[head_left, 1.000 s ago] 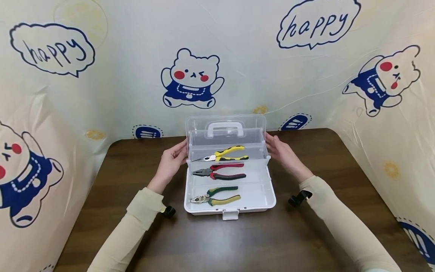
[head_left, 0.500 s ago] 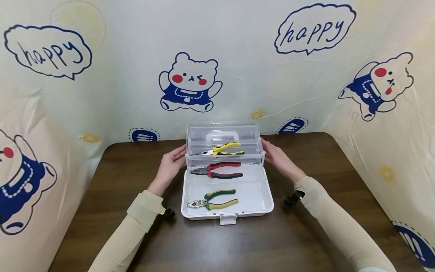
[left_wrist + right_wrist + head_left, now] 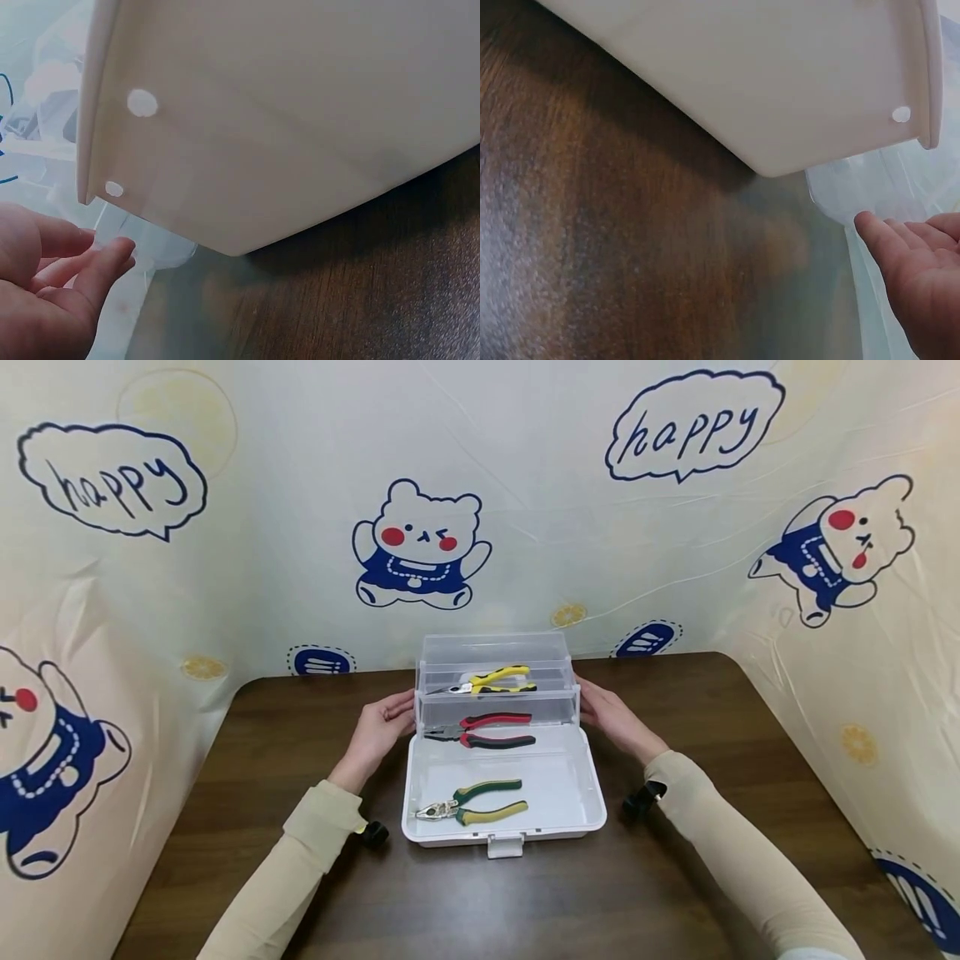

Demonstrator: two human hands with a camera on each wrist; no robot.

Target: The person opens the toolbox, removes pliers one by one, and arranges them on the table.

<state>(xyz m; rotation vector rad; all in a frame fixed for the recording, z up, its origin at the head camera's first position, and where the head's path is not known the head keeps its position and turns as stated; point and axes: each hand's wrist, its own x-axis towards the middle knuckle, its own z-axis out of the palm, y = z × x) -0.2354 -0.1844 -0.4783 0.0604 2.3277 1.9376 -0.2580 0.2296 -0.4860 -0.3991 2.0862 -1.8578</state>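
Observation:
A white toolbox (image 3: 558, 789) stands open on the table, its clear lid (image 3: 495, 646) tipped back behind it. Yellow-and-black long-nose pliers (image 3: 504, 675) lie in the raised clear tray (image 3: 555, 703). Below them are red-and-black combination pliers (image 3: 498, 742), their jaws seen through clear plastic. Green-and-tan pliers (image 3: 492, 816) lie in the white base. At the box's rear left corner is my left hand (image 3: 377, 728), fingers loosely bent beside the clear plastic. My right hand (image 3: 617, 717) is at the rear right with straight fingers at the plastic; contact is unclear for both.
The dark wooden table (image 3: 495, 914) extends around the box. A printed curtain (image 3: 540, 552) hangs right behind the table and along both sides. A white latch (image 3: 506, 846) projects from the box's front edge. Black wrist cameras (image 3: 375, 835) sit on both forearms.
The clear lid has tipped further back and down, so its handle now shows only through the plastic. The clear tray has risen and moved back with the yellow pliers. Both hands stayed beside it.

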